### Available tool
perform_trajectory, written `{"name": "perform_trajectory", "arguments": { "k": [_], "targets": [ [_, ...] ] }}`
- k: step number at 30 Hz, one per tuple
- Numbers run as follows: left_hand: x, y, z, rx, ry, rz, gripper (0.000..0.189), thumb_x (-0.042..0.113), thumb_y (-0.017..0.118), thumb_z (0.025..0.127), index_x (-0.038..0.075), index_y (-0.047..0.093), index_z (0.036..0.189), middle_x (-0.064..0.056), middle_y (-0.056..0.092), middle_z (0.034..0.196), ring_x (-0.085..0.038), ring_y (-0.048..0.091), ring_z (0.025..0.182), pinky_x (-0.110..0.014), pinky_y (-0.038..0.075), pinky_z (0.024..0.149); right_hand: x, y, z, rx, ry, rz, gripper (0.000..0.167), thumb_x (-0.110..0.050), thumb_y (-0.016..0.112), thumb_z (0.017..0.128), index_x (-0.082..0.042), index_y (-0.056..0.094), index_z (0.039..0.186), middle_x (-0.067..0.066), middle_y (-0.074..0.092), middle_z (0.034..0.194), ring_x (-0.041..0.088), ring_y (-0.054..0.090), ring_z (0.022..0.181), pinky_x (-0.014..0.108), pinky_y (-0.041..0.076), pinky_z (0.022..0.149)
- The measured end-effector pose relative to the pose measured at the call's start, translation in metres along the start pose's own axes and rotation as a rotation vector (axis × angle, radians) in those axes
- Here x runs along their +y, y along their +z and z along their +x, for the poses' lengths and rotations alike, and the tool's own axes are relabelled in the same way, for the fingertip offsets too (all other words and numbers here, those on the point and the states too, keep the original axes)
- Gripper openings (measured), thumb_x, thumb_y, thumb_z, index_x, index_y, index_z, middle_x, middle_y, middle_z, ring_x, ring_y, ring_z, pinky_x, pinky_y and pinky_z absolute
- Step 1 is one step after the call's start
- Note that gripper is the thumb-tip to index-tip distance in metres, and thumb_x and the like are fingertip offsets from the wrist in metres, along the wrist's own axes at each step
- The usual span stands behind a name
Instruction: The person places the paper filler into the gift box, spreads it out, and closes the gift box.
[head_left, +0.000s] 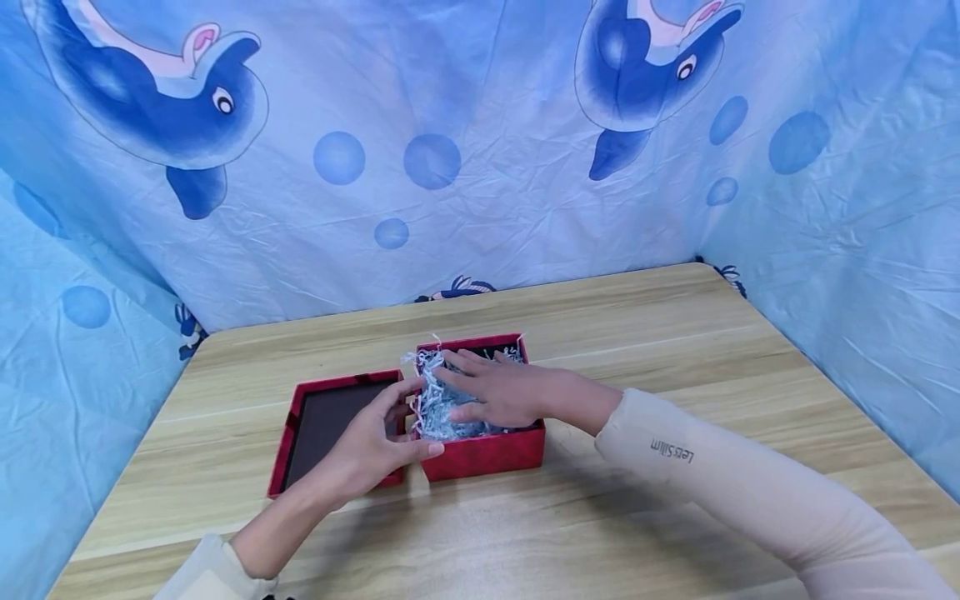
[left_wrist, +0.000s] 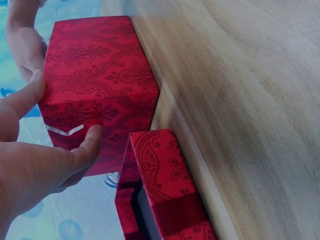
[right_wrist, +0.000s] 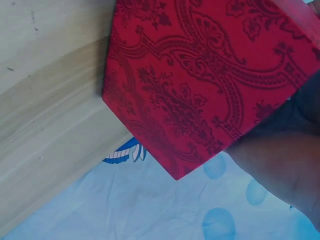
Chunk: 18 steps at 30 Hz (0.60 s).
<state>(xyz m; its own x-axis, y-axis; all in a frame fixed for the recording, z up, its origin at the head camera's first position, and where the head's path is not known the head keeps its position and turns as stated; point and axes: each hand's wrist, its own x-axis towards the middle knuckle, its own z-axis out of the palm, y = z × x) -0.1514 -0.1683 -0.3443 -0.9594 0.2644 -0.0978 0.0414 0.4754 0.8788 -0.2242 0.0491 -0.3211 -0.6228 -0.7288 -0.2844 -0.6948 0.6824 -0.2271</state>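
A red box with a dark damask pattern stands on the table, filled with pale blue shredded paper. My right hand lies palm down on the paper, fingers extended and spread. At the box's left front corner is my left hand, its thumb by the front wall and its fingers along the left side. The left wrist view shows the left thumb and fingers against the patterned box. In the right wrist view the box wall hides most of the right hand.
The matching lid lies to the left of the box, its dark inside facing up, partly behind my left hand. The wooden table meets a blue dolphin-print cloth at the back and sides.
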Motion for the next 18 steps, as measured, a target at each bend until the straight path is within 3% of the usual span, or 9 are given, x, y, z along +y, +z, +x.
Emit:
{"name": "perform_trajectory", "arguments": {
  "k": [8, 18],
  "targets": [
    [-0.001, 0.001, 0.001, -0.006, 0.018, -0.007, 0.086, 0.029, 0.083, 0.075, 0.02, 0.035, 0.146, -0.009, 0.046, 0.14, -0.029, 0.049, 0.123, -0.037, 0.051, 0.092, 0.006, -0.003, -0.011, 0.075, -0.042, 0.037, 0.072, -0.053, 0.042, 0.098, -0.029, 0.007, 0.155, -0.003, -0.002, 0.162, 0.02, 0.0, 0.148, 0.056, 0.009, 0.115],
    [0.0, 0.001, 0.001, -0.006, 0.017, -0.011, 0.087, 0.029, 0.083, 0.075, 0.019, 0.035, 0.146, -0.008, 0.046, 0.138, -0.029, 0.05, 0.122, -0.036, 0.051, 0.093, 0.02, -0.011, -0.022, 0.187, -0.065, 0.088, 0.067, -0.051, 0.035, 0.101, -0.027, 0.004, 0.155, 0.0, 0.0, 0.162, 0.018, 0.003, 0.148, 0.056, 0.003, 0.116]
  ]
}}
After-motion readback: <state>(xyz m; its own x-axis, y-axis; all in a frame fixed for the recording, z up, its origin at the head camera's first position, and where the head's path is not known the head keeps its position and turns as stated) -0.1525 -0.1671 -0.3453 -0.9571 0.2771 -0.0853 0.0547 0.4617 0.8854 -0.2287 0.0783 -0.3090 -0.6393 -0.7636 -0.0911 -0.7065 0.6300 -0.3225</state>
